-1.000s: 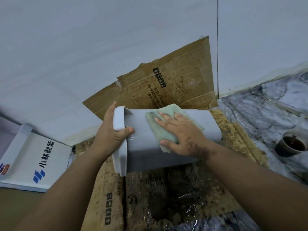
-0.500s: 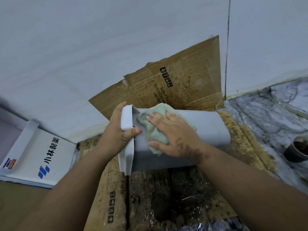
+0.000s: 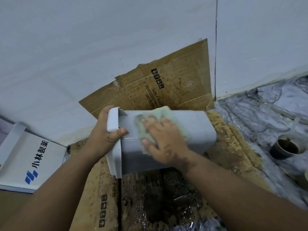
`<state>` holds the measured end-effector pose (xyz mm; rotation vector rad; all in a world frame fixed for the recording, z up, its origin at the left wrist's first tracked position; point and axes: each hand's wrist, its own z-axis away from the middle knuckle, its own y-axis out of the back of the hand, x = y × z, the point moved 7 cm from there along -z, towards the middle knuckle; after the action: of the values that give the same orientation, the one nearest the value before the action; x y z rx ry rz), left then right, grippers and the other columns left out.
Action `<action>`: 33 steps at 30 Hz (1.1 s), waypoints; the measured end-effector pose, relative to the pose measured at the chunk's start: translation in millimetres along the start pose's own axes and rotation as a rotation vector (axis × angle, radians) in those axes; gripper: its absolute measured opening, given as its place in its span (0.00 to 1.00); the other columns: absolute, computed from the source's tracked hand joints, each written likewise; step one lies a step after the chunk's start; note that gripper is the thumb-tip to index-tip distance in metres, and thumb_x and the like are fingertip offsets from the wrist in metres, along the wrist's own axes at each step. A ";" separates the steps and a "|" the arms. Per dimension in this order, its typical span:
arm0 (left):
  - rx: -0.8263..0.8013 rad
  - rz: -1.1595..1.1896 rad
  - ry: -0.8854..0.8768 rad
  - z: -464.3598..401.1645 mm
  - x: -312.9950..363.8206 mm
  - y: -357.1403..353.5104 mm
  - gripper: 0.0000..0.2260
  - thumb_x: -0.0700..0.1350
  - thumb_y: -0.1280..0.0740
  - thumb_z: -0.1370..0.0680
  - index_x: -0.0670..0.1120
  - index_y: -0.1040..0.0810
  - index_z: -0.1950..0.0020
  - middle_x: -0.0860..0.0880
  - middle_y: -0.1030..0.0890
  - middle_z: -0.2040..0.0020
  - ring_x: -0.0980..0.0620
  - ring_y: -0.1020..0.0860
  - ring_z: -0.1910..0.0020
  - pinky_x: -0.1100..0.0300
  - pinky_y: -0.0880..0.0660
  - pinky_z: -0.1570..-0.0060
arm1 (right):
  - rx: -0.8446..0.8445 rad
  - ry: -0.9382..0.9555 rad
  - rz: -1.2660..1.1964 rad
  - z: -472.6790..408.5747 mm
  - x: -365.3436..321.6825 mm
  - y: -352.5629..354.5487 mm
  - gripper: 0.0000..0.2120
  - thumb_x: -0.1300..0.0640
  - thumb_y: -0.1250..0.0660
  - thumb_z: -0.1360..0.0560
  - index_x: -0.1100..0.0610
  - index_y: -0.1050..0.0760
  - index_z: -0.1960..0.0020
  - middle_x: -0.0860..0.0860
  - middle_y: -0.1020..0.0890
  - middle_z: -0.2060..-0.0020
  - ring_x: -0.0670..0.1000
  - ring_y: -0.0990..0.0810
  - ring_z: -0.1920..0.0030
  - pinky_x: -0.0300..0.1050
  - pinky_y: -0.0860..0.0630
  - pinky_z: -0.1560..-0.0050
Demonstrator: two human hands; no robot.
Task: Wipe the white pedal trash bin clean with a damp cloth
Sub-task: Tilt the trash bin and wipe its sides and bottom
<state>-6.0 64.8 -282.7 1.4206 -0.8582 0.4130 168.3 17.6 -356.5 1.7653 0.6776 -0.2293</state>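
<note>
Bin (image 3: 191, 130) lies on its side on wet, stained cardboard (image 3: 166, 197) by the wall; left hand (image 3: 101, 139) grips its lid end, thumb over the edge; right hand (image 3: 165, 140), blurred, fingers spread, presses a green cloth (image 3: 166, 112) flat on the upper face; box (image 3: 28, 160) at left; cup (image 3: 285, 148) at right.

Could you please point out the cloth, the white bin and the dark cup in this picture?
cloth (image 3: 166, 112): head view, its far edge beyond the fingers.
white bin (image 3: 196, 130): head view, bare upper side.
dark cup (image 3: 286, 147): head view, its dark contents.
</note>
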 end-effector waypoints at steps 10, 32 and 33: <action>0.028 -0.007 -0.022 -5.0 -12.6 5.3 0.36 0.64 0.33 0.36 0.58 0.35 0.29 0.60 0.32 0.34 0.75 0.31 0.42 0.66 0.32 0.49 | -0.066 -0.176 0.120 12.3 102.0 -3.3 0.36 0.30 0.60 0.22 0.46 0.43 0.20 0.48 0.36 0.22 0.56 0.35 0.24 0.59 0.42 0.25; 0.034 -0.014 0.011 -6.7 -8.6 3.0 0.36 0.66 0.33 0.37 0.61 0.35 0.30 0.61 0.31 0.36 0.70 0.29 0.43 0.61 0.30 0.50 | -0.108 -0.317 0.083 8.4 140.0 17.5 0.33 0.32 0.54 0.20 0.44 0.50 0.19 0.49 0.44 0.20 0.59 0.44 0.21 0.57 0.52 0.21; 0.034 -0.011 0.020 -7.6 -6.6 0.9 0.36 0.65 0.34 0.37 0.62 0.36 0.30 0.64 0.30 0.38 0.72 0.29 0.45 0.62 0.30 0.51 | -0.106 -0.363 0.060 15.8 155.5 20.5 0.33 0.33 0.53 0.20 0.45 0.48 0.19 0.51 0.42 0.20 0.60 0.43 0.22 0.56 0.52 0.22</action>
<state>-8.8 73.7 -286.3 1.4495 -0.8301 0.4341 308.9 49.9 -419.9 1.5854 0.3673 -0.4516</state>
